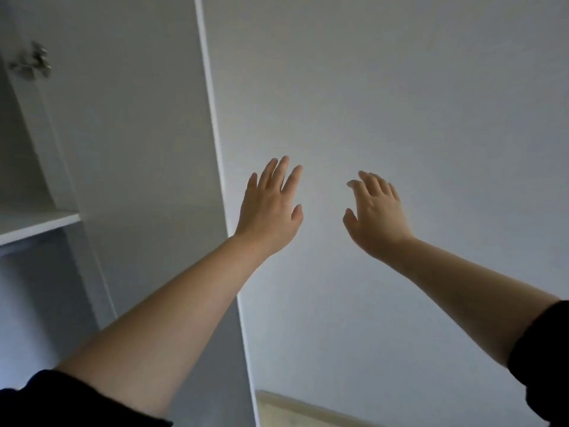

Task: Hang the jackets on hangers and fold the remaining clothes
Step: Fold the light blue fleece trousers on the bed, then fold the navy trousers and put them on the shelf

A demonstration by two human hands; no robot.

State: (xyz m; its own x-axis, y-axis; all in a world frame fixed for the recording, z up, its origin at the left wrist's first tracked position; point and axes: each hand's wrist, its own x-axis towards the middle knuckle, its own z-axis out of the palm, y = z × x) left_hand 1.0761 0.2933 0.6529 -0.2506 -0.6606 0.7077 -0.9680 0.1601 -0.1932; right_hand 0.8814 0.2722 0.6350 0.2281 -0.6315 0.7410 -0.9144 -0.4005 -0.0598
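Note:
Both my arms stretch forward in front of a plain white wall (400, 87). My left hand (271, 204) is held up with its fingers straight and slightly spread, holding nothing. My right hand (374, 211) is raised beside it, fingers relaxed and a little bent, also empty. The two hands are apart, and I cannot tell whether either touches the wall. No jackets, hangers or other clothes are in view.
A white wardrobe (138, 134) stands at the left, its door open with a metal hinge (30, 61) near the top. Inside it a white shelf (37, 224) shows. A light skirting strip (308, 408) runs along the wall's foot.

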